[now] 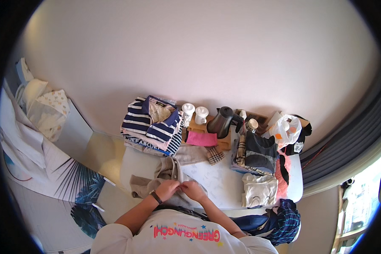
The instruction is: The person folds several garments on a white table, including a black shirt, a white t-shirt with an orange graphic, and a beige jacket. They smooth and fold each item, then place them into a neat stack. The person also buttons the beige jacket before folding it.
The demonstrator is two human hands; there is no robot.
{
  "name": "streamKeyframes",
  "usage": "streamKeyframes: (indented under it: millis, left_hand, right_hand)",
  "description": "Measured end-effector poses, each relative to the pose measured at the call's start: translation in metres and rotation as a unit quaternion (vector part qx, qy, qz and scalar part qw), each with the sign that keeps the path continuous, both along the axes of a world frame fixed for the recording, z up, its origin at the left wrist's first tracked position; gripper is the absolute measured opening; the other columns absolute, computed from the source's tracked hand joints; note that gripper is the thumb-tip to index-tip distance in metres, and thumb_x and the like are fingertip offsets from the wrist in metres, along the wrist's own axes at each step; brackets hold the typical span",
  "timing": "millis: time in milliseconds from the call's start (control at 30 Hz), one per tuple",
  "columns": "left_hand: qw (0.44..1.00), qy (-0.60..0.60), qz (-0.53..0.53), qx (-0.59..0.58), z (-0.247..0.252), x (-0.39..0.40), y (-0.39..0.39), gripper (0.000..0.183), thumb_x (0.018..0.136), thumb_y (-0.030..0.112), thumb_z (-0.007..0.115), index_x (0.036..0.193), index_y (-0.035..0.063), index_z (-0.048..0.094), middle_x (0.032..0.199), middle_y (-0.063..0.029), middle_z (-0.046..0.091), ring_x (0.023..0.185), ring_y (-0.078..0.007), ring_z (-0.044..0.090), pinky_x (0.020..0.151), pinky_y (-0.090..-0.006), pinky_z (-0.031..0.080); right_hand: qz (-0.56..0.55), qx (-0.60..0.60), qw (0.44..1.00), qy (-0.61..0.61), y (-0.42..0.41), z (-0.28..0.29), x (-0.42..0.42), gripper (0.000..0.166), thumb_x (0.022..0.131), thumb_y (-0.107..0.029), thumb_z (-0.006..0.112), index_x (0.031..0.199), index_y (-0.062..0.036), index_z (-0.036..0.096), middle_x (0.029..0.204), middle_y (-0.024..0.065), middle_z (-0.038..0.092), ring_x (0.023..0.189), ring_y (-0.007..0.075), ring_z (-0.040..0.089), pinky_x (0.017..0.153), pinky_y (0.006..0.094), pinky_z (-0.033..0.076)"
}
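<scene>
A beige-brown buttoned garment lies spread over the near left part of the white table. One sleeve reaches away to the right and ends in a checked cuff. Small buttons show along its front edge. My left hand, with a dark watch on the wrist, pinches that edge near the table's front. Close beside it, my right hand grips the same edge, and the fingertips of both hands meet. What exactly lies between the fingertips is too small to tell.
A folded stack topped by a striped polo shirt stands back left. Behind are white lidded mugs, a dark kettle and a pink cloth. Folded clothes, a cream garment and a plastic bag sit right.
</scene>
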State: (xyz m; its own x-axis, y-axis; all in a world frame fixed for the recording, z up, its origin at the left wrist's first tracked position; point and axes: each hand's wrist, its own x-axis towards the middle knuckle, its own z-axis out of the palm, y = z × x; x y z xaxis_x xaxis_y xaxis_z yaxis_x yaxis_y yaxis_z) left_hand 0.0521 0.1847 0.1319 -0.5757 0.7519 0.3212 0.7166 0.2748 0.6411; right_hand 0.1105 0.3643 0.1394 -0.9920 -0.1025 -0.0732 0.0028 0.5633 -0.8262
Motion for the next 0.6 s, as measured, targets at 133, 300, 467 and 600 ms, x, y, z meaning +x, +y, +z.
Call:
streamKeyframes:
  millis: [133, 300, 467, 600]
  left_hand:
    - [0.998, -0.058, -0.008, -0.017, -0.008, 0.001, -0.011, 0.012, 0.077, 0.007, 0.062, 0.085, 0.0043, 0.053, 0.080, -0.0178, 0.061, 0.078, -0.0377, 0.060, 0.067, -0.0468, 0.046]
    - [0.996, -0.085, 0.022, -0.029, -0.039, 0.002, -0.033, 0.009, 0.075, 0.003, 0.056, 0.083, 0.0030, 0.054, 0.078, -0.0200, 0.061, 0.078, -0.0400, 0.059, 0.068, -0.0490, 0.046]
    - [0.992, -0.121, 0.025, -0.038, -0.032, 0.002, -0.049, 0.012, 0.075, 0.008, 0.060, 0.085, 0.0031, 0.056, 0.079, -0.0187, 0.062, 0.078, -0.0378, 0.061, 0.068, -0.0460, 0.048]
    - [0.997, -0.081, 0.003, -0.006, -0.035, -0.009, -0.044, 0.011, 0.075, 0.008, 0.059, 0.083, 0.0034, 0.053, 0.080, -0.0178, 0.059, 0.078, -0.0378, 0.058, 0.068, -0.0463, 0.046]
  right_hand:
    - [-0.090, -0.129, 0.983, -0.091, -0.018, -0.030, 0.009, 0.020, 0.087, -0.018, 0.063, 0.093, 0.0009, 0.068, 0.083, 0.0122, 0.068, 0.076, 0.0141, 0.061, 0.070, 0.0301, 0.049]
    - [-0.053, -0.043, 0.995, -0.079, -0.047, -0.043, 0.017, 0.028, 0.084, -0.019, 0.068, 0.104, 0.0000, 0.065, 0.089, 0.0087, 0.069, 0.076, 0.0101, 0.059, 0.070, 0.0278, 0.048]
    - [-0.074, -0.031, 0.994, -0.073, -0.062, -0.058, 0.018, 0.022, 0.082, -0.017, 0.069, 0.095, 0.0001, 0.066, 0.076, 0.0080, 0.066, 0.069, 0.0091, 0.056, 0.065, 0.0281, 0.047]
    - [-0.200, 0.035, 0.979, -0.005, -0.079, -0.045, 0.017, 0.017, 0.077, -0.015, 0.067, 0.085, -0.0010, 0.062, 0.072, 0.0127, 0.063, 0.063, 0.0219, 0.059, 0.062, 0.0344, 0.048]
